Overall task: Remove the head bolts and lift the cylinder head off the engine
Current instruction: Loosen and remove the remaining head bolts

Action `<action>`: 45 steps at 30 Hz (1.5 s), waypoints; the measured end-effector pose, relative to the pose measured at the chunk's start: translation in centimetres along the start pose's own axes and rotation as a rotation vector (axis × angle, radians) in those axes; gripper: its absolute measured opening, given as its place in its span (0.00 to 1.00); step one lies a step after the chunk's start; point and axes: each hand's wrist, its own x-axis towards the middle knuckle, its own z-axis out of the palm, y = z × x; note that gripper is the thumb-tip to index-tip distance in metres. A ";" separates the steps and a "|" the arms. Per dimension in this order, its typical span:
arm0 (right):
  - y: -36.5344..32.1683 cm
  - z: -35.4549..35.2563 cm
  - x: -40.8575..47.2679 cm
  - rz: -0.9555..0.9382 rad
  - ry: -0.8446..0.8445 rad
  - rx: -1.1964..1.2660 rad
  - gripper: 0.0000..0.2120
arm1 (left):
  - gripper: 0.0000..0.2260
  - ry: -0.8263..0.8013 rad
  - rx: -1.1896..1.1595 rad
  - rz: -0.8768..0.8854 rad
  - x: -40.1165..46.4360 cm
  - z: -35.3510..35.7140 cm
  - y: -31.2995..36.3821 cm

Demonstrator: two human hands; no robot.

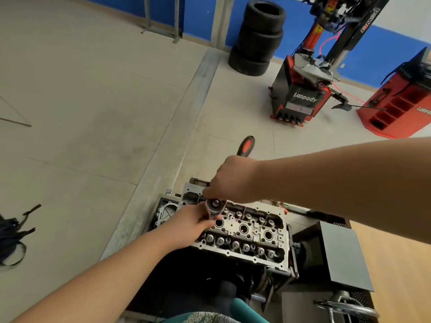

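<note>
place: car repair shop | signs: stack of tires (257, 37) by the blue wall (382, 54) | red tire machine (303, 89) on the floor | engine (245, 236) with its top open on a stand

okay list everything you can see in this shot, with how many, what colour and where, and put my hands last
cylinder head: one, silver metal, on the engine, bottom centre
ratchet: one, black and orange handle, steel head over the cylinder head's left end
tyres: one stack, black, by the blue wall
tyre machine: one, red and black, top right
red cabinet: one, far right
black box: one, right of the engine
straps: one bundle, black, on the floor at the left edge
left hand: one, fingers at the ratchet's steel head
right hand: one, grip round the ratchet handle
</note>
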 end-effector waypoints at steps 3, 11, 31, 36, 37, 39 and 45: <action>-0.7 0.4 -0.4 0.018 -0.015 0.058 0.14 | 0.08 0.021 0.042 0.023 -0.3 0.4 -0.4; -5.0 1.9 -1.5 0.553 -0.268 1.028 0.07 | 0.16 0.058 -0.069 0.047 -0.1 0.4 0.0; -4.5 2.4 -1.6 0.421 -0.261 0.865 0.09 | 0.08 0.000 -0.148 0.020 0.5 0.8 0.0; 0.5 2.8 -1.1 -0.045 -0.071 0.165 0.20 | 0.04 -0.011 0.019 0.091 0.0 0.6 -0.2; 1.3 2.7 -0.7 -0.148 0.002 0.064 0.19 | 0.04 0.020 0.071 0.120 -0.1 0.8 -0.1; 1.7 2.3 1.1 -0.304 0.156 -0.074 0.14 | 0.04 0.137 0.144 0.139 -0.2 1.2 -0.5; -0.1 1.6 2.4 -0.205 0.141 -0.083 0.12 | 0.09 0.273 0.102 0.156 -1.7 1.8 -1.7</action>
